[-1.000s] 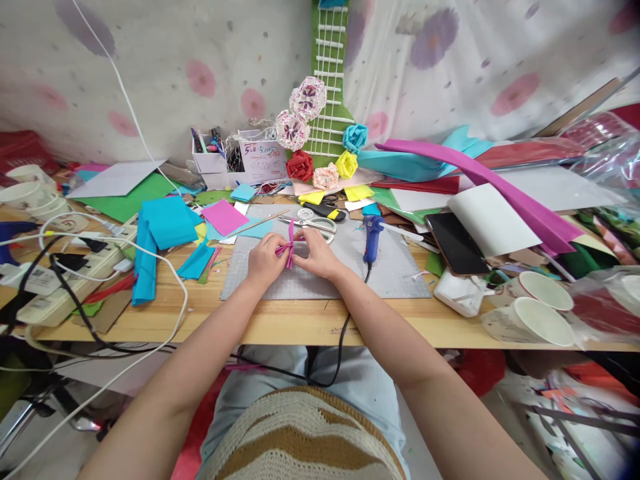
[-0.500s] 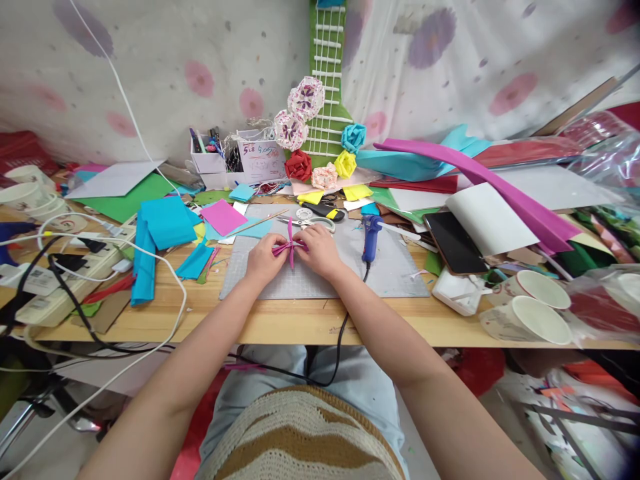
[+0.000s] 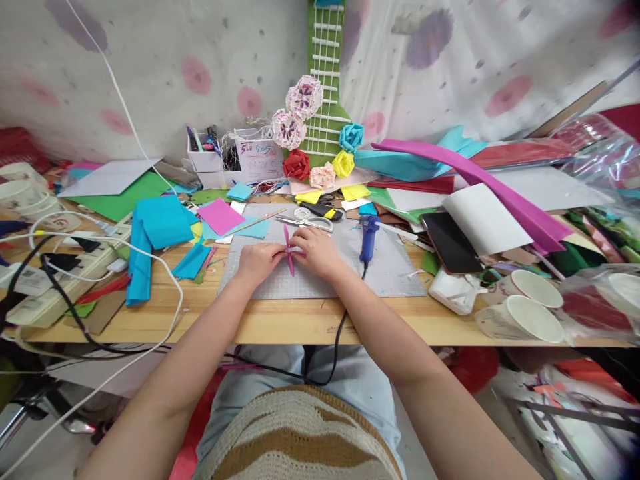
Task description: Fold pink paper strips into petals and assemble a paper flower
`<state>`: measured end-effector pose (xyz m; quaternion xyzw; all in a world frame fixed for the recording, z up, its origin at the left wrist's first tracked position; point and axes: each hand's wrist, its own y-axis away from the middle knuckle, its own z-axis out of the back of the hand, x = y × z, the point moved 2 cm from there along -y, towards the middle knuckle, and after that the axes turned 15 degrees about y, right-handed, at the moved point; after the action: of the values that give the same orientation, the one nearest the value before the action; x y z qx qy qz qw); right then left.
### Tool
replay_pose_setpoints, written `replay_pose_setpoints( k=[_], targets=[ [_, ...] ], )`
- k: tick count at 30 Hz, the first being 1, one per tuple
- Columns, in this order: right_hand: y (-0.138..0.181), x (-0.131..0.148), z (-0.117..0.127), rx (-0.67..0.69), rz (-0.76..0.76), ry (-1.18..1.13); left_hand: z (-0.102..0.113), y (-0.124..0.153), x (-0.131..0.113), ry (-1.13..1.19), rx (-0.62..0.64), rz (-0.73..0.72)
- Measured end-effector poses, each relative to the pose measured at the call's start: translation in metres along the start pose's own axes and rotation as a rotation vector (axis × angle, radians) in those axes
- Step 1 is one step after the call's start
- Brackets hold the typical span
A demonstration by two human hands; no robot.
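Note:
Between my two hands, above the grey cutting mat (image 3: 260, 283), is a folded magenta paper piece (image 3: 289, 259) with narrow points standing up and down. My left hand (image 3: 261, 261) pinches it from the left, fingertips at its middle. My right hand (image 3: 317, 251) grips it from the right with bent fingers; part of the paper is hidden under them. Scissors (image 3: 320, 225) lie just behind my right hand. A blue glue gun (image 3: 369, 239) rests on the mat to the right, its black cord running over the table edge.
Blue crepe paper (image 3: 163, 223) and a magenta paper square (image 3: 221, 216) lie at left, near a power strip (image 3: 75, 283) with tangled cables. A phone (image 3: 453, 243) and paper cups (image 3: 533, 319) are at right. A green guitar-shaped piece (image 3: 327, 87) with paper flowers stands behind.
My left hand has turned flatter, its fingers now reaching further over the magenta paper's left side. The paper's upright points have tilted slightly. The whole view has shifted a little.

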<state>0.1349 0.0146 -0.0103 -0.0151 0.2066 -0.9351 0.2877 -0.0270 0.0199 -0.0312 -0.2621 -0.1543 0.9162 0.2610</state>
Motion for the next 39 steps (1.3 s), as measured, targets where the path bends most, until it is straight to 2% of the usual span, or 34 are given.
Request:
replay_pose_setpoints(
  k=[6,15,21,25,29,33,39],
  targets=[
    [0.0,0.001,0.001,0.124,0.041,0.05,0.002,0.0,0.0,-0.008,0.059,-0.052],
    [-0.001,-0.001,0.0,0.046,0.07,0.009,0.003,0.0,0.007,-0.025,0.116,-0.005],
    [0.0,-0.002,0.002,0.105,0.066,-0.004,0.005,0.0,0.004,0.023,0.158,-0.034],
    [-0.001,-0.003,0.0,0.09,0.071,-0.014,0.006,0.001,0.003,0.047,0.151,-0.056],
    [0.0,-0.01,-0.005,0.074,0.022,-0.032,0.006,0.0,0.004,0.059,0.136,0.002],
    [0.0,-0.016,-0.007,0.149,-0.024,-0.054,0.011,-0.001,0.005,0.176,0.177,0.043],
    [0.001,-0.022,-0.006,0.194,-0.066,-0.039,0.024,-0.001,0.017,0.263,0.138,0.117]
  ],
)
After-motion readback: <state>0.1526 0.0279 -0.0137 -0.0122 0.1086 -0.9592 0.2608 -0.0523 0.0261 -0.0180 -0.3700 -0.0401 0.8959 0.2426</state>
